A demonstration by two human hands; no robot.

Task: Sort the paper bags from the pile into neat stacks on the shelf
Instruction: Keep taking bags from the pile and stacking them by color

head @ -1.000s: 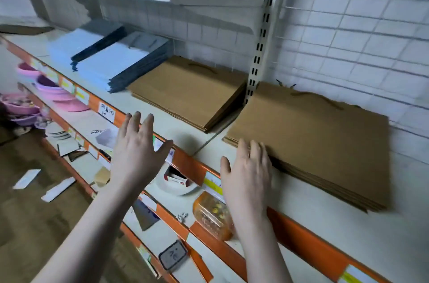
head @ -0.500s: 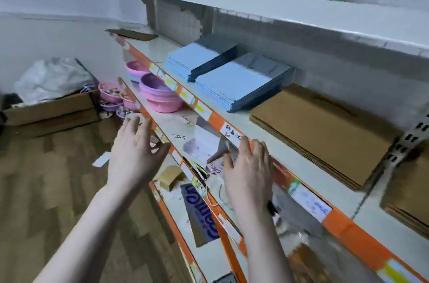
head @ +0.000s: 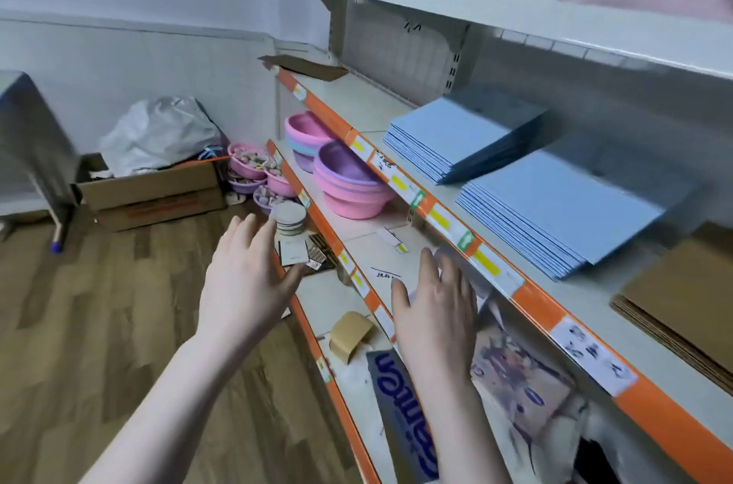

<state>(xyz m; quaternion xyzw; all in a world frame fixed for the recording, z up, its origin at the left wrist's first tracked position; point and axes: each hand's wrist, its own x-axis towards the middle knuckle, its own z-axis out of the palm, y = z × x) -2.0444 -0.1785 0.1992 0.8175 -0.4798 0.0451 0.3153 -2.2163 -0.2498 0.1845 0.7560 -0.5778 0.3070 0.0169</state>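
Both hands are hovering in the lower centre of the frame, fingers spread, holding nothing. The left hand [head: 248,285] is hanging over the floor just beside the shelf [head: 527,297] edge; the right hand [head: 436,311] is reaching under its orange rim. Two blue bag stacks [head: 555,206] are lying flat on the shelf at centre right, and a brown bag stack [head: 686,297] is sitting at the right edge.

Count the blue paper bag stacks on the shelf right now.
2. The far blue stack lies toward the shelf's left end; the near blue stack lies beside it on the right, next to the brown stack. More may sit out of frame.
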